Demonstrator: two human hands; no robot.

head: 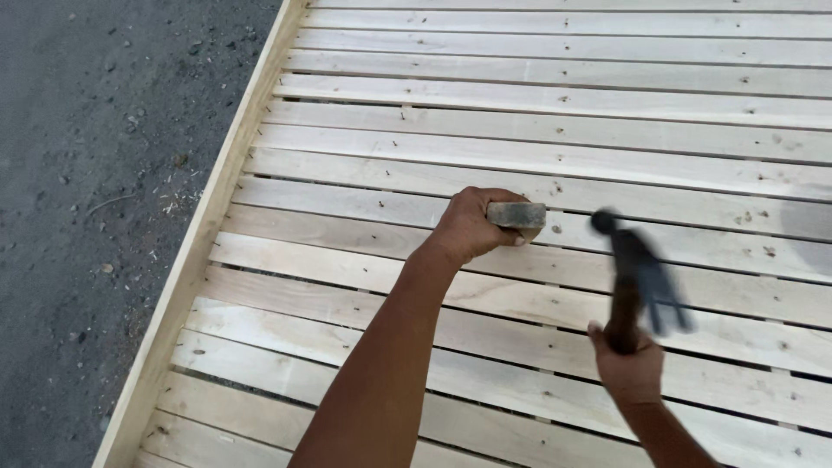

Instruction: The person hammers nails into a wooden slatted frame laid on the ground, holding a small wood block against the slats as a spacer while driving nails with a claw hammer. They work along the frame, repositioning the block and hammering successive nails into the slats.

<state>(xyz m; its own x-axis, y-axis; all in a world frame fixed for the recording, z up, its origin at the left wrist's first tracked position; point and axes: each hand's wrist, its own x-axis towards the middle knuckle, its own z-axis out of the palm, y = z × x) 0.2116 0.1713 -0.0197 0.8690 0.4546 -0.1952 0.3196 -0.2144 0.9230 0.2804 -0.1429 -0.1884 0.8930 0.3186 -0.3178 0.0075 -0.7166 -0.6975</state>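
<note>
Two bare forearms in view, no sleeves, no gloves. Left hand (472, 224) and right hand (631, 368): no rings, no watch, no wristband. Right hand slightly motion-blurred.

Hammer (640, 269) head motion-blurred; block (516, 215) partly hidden in left hand (472, 225).

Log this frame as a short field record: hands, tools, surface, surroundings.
left hand: gripping a small wooden block, held against the slats
right hand: gripping a claw hammer by its handle, head raised and motion-blurred
surface: slatted wooden panel, pale boards with gaps, nail heads visible
frame edge: side rail along the panel's left
surroundings: dark gravel ground left of the panel
</note>
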